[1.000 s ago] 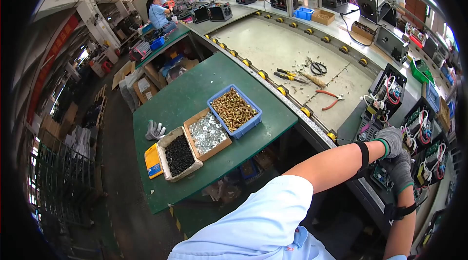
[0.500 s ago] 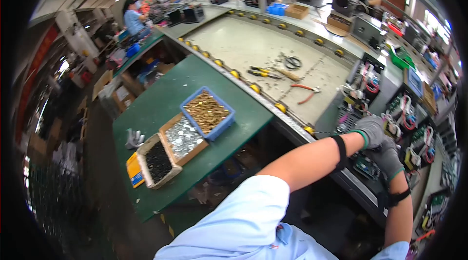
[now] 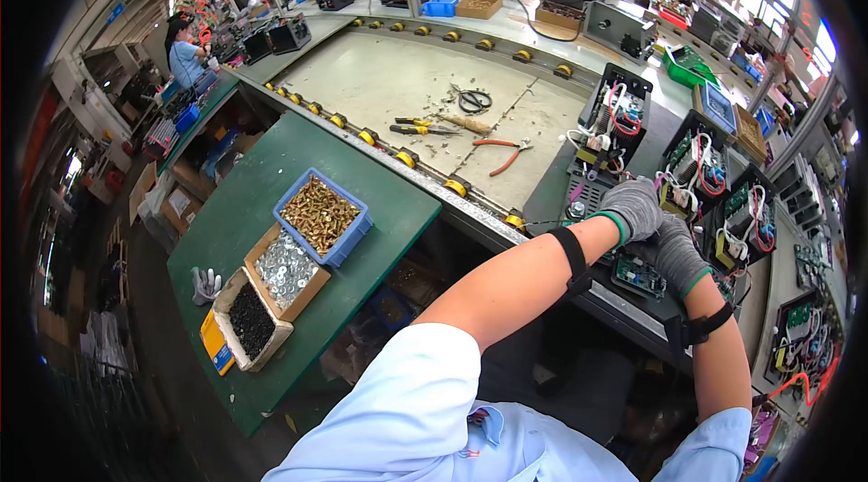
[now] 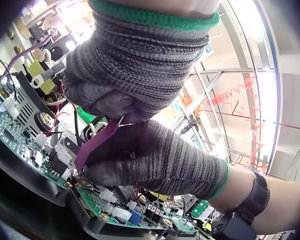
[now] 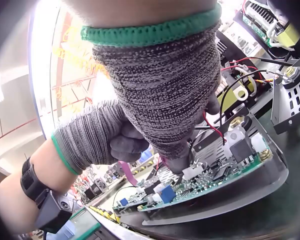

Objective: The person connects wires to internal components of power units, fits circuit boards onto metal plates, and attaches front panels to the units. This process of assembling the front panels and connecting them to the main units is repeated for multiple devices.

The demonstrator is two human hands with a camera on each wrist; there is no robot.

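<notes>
Both hands wear grey knitted gloves and meet over a green circuit board [image 5: 210, 182] in a dark metal housing. My left hand [image 4: 135, 65] has its fingers curled and grips a flat purple ribbon cable [image 4: 97, 145], which bends down from it. At the cable's lower end, the thumb and fingertips of my right hand [image 4: 150, 160] pinch close over the board, beside white connectors. In the right wrist view, the right fingertips [image 5: 180, 164] stand right at the board's parts. In the head view, my left hand [image 3: 633, 209] overlaps the right hand [image 3: 674, 256] and hides the cable.
More open housings [image 3: 696, 161] with boards and wires line the bench on the right. Red-handled pliers [image 3: 502, 156], yellow-handled cutters [image 3: 420, 127] and black scissors [image 3: 473, 100] lie behind. A green table [image 3: 235, 211] at left bears a blue bin [image 3: 348, 242] of brass-coloured fasteners.
The head view has turned to the right, so tables and bins appear further left. Both hands stay together at the same board.
</notes>
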